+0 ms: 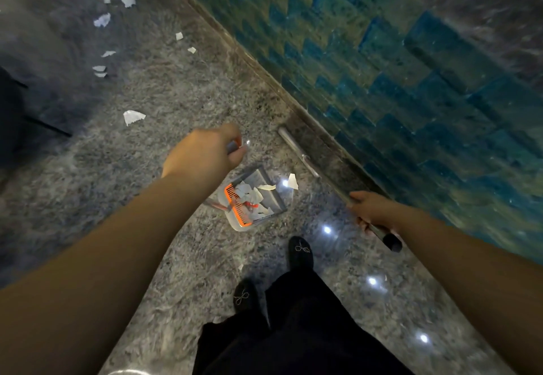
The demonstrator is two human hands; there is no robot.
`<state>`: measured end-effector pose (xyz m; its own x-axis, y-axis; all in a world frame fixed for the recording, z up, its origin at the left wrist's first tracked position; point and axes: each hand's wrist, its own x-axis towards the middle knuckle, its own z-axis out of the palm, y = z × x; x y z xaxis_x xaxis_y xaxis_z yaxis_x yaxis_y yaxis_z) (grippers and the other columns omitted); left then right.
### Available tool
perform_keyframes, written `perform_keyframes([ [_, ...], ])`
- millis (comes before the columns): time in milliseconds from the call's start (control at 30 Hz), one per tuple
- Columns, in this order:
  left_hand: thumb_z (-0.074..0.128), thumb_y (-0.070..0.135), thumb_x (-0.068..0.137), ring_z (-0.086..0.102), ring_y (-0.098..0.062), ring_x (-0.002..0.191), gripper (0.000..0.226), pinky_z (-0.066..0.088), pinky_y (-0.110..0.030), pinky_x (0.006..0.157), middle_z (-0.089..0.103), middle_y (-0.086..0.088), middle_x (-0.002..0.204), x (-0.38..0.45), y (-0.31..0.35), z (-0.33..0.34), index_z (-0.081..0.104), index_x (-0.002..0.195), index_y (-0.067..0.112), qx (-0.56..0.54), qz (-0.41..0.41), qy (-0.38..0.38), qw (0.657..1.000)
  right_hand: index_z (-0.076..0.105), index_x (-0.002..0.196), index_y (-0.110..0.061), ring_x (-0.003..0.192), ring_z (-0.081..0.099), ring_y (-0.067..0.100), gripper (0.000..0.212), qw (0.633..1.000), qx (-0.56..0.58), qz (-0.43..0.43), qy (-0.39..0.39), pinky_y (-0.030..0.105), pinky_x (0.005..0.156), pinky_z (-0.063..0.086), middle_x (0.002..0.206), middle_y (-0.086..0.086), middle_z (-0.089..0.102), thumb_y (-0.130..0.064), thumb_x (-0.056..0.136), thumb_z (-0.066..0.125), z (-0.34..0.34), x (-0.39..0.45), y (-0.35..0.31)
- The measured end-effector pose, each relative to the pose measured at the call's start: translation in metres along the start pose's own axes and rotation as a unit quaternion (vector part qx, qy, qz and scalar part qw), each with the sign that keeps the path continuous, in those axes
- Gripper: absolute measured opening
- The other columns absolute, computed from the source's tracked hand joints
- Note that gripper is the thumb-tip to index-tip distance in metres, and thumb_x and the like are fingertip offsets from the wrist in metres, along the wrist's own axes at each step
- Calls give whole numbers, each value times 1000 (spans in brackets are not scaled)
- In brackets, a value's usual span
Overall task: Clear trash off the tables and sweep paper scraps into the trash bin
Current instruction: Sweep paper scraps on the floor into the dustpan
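My left hand [202, 154] grips the top of the dustpan's upright handle, above the pan. The grey dustpan [274, 202] with an orange comb edge stands on the floor and holds several white paper scraps. One scrap [293, 181] lies just beyond its rim. My right hand [371, 208] grips a metal broom handle [296, 148] that runs along the foot of the wall; the broom head is out of view. More paper scraps lie on the floor farther off, one large scrap [132, 117] at the left and several near the top left [102, 20].
A blue tiled wall [382, 66] with a dark stone skirting runs diagonally on the right. The floor is polished grey stone with light reflections. My feet in dark shoes [300, 252] stand just behind the dustpan. A dark object [11, 116] fills the left edge.
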<state>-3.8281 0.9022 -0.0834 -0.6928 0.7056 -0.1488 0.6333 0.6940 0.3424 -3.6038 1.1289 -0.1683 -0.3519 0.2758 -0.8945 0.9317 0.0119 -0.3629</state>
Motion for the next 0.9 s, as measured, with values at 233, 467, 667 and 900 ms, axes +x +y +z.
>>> perform_keyframes([
  [233,59,49,90,62,-32,78,20,55,-43,64,63,-6,81,32,1,-2,58,93,29,1,-58,-16,998,41,137,3,74,62,34,44,982,-179,56,-25,38,63,51,107,25,63,4,93,48,-33,46,-16],
  [467,60,46,90,62,-32,75,18,54,-40,60,65,-7,78,43,14,-1,58,92,28,24,-58,-13,998,30,145,-9,52,48,22,41,991,-105,59,-58,30,42,43,79,18,55,-15,105,32,-46,47,-7],
  [667,58,47,92,61,-32,77,18,42,-29,53,63,-5,79,51,32,2,57,92,29,63,-55,-10,996,48,127,-17,35,33,9,26,984,25,103,-140,18,36,32,55,4,40,-24,104,36,-47,47,-17],
  [900,59,46,91,61,-31,73,17,51,-36,56,63,-5,78,49,30,3,55,92,30,44,-48,-10,998,40,137,-29,36,31,4,34,976,74,93,-185,13,34,29,52,-1,38,-24,104,40,-46,38,-25],
])
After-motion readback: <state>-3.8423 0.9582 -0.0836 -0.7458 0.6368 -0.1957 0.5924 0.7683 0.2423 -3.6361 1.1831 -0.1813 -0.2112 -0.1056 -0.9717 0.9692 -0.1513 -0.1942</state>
